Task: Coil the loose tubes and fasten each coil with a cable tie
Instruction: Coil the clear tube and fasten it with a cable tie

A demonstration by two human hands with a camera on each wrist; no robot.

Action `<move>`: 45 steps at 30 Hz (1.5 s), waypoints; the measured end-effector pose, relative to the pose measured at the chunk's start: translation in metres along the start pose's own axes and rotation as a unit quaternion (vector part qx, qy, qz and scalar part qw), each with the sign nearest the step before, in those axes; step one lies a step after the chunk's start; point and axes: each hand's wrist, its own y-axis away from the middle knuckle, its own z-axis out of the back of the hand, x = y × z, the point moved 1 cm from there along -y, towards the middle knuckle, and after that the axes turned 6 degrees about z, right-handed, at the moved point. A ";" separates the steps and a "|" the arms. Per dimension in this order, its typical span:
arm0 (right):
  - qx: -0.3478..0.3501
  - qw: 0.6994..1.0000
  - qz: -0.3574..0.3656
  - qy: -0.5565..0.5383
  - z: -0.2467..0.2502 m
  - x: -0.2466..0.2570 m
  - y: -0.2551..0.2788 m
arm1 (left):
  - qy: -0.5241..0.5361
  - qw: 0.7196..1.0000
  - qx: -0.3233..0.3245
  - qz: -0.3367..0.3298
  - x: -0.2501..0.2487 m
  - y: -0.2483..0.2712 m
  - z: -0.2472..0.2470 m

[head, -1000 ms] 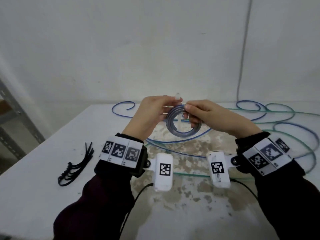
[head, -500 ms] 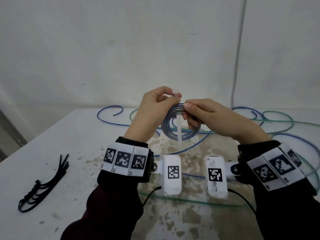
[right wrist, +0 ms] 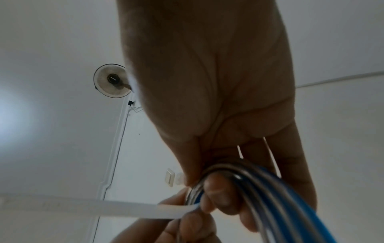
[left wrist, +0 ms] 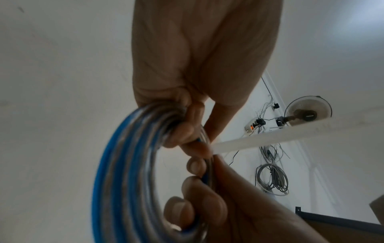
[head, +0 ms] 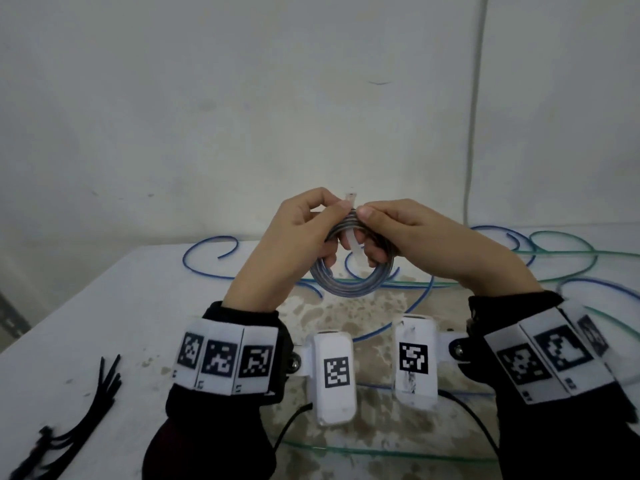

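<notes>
A coil of blue and clear tube (head: 349, 284) is held up above the table between both hands. My left hand (head: 304, 230) grips the coil's top left, thumb and forefinger pinching by the head of a white cable tie (head: 354, 249). My right hand (head: 388, 233) grips the coil's top right, fingers curled through it. The tie's tail hangs down inside the coil. In the left wrist view the coil (left wrist: 124, 172) and the tie (left wrist: 270, 139) run past my fingers. In the right wrist view the tie (right wrist: 93, 207) sticks out left from the coil (right wrist: 270, 194).
A bundle of black cable ties (head: 79, 420) lies at the table's front left. Loose blue tubes (head: 207, 261) and green tubes (head: 571, 254) curl over the back and right of the white table (head: 104, 323). One green tube (head: 381, 452) runs under my wrists.
Both hands have lifted the coil a little higher. The white tie's tail now hangs shorter inside the coil, with its head sticking up above my fingertips.
</notes>
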 end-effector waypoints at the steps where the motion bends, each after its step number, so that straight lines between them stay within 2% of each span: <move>1: -0.007 1.000 0.001 0.011 -0.004 0.003 -0.002 | -0.004 1.000 -0.008 -0.005 0.000 0.000 0.004; 8: -0.096 0.995 -0.005 0.037 -0.023 0.007 -0.006 | 0.015 0.999 -0.030 -0.019 0.006 -0.007 0.026; 13: -0.109 0.985 0.085 0.103 -0.025 0.019 0.002 | 0.015 0.997 -0.068 -0.020 0.010 -0.008 0.028; 19: -0.184 0.966 0.120 0.139 -0.031 0.035 0.005 | 0.026 0.996 -0.074 -0.047 -0.004 0.007 0.024; 22: -0.201 0.965 0.129 0.111 -0.033 0.037 0.002 | 0.008 0.996 -0.073 -0.059 -0.006 0.010 0.026; 26: -0.242 0.962 0.128 0.017 -0.027 0.041 0.003 | -0.002 0.994 -0.076 -0.078 -0.006 0.012 0.024; 29: -0.216 0.970 0.102 -0.044 -0.021 0.042 0.006 | -0.003 0.992 -0.094 -0.088 -0.007 0.011 0.020; 34: -0.152 0.986 0.033 -0.055 -0.017 0.034 0.006 | -0.032 0.985 -0.125 -0.111 -0.004 0.010 0.012; 41: -0.153 0.986 0.028 -0.055 -0.010 0.037 0.009 | -0.049 0.980 -0.136 -0.136 -0.004 0.011 0.002; 45: -0.152 0.987 0.022 -0.056 -0.010 0.042 0.011 | -0.099 0.964 -0.159 -0.187 -0.006 0.013 -0.001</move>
